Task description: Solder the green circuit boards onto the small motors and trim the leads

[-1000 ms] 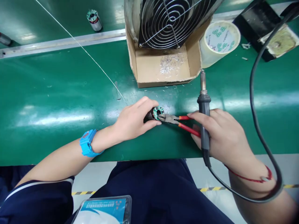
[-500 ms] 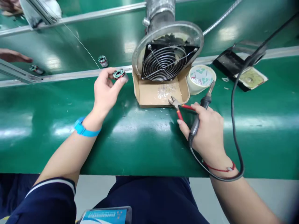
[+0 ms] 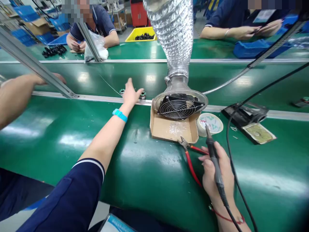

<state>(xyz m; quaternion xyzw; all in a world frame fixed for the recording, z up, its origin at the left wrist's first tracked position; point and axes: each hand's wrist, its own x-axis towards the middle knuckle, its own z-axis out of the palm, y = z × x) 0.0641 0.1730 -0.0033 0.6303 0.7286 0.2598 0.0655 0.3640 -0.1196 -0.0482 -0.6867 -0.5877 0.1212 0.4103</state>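
My left hand (image 3: pixel 131 94) is stretched past the metal rail, thumb and fingers spread. Beside its thumb stands a small round motor part with a green top (image 3: pixel 143 95); whether they touch, I cannot tell. A second green-topped part (image 3: pixel 122 92) is partly hidden behind the fingers. My right hand (image 3: pixel 218 175) is closed round a soldering iron (image 3: pixel 214 158), its tip pointing up at a tape roll (image 3: pixel 212 124). Red-handled cutting pliers (image 3: pixel 191 162) lie beside the right fingertips, jaws at the front edge of a cardboard tray (image 3: pixel 161 134). One handle reaches behind those fingers.
A round fume hood with a fan (image 3: pixel 177 108) hangs over the tray, on a silver duct (image 3: pixel 172 38). An open black stand with a sponge (image 3: pixel 259 132) is at right. The iron's cable (image 3: pixel 233 154) loops nearby. A co-worker's arm (image 3: pixel 18 93) reaches in from the left.
My left hand has moved forward over the rail and opened, letting go of the motor part. The right hand has drawn back from the pliers, still holding the iron. The view has tilted up.
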